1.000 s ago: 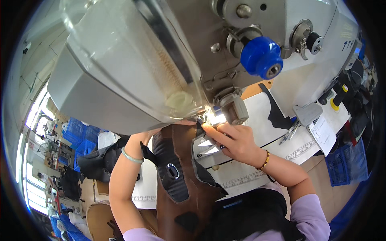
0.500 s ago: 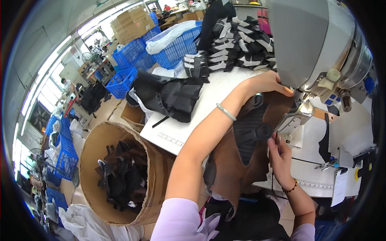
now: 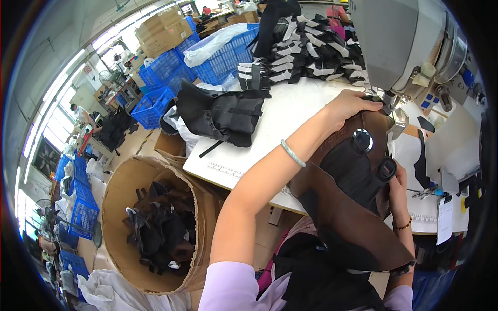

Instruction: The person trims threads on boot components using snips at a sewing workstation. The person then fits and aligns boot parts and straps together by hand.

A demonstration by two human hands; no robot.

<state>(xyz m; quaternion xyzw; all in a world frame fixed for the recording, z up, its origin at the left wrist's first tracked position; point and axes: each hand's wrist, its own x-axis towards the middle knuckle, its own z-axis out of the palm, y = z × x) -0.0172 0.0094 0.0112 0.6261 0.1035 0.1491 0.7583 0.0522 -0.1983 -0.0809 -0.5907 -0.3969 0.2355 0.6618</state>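
A brown leather shoe upper (image 3: 347, 199) with black fabric insets hangs over the table edge, tilted under the head of a sewing machine (image 3: 399, 46). My left hand (image 3: 358, 106) grips its top edge right beside the machine's needle area, thumb on the near face. Pinching the upper's right side is my right hand (image 3: 398, 186), its fingers mostly behind the leather. A shiny round disc (image 3: 362, 140) and a black round fitting (image 3: 387, 169) show on the inset. The upper's lower flap drapes toward my lap and covers part of my right forearm.
Black uppers (image 3: 223, 116) lie on the white table (image 3: 290, 109), with a pile of black and white pieces (image 3: 306, 52) behind. Left of the table stands a large round cardboard bin (image 3: 116, 228) holding dark scraps. Blue crates (image 3: 223, 57) and a carton (image 3: 163, 33) stand beyond.
The upper has been turned and raised, so its lower flap swings right over my right forearm. My right hand has moved right and slightly up; my left hand stays near the needle.
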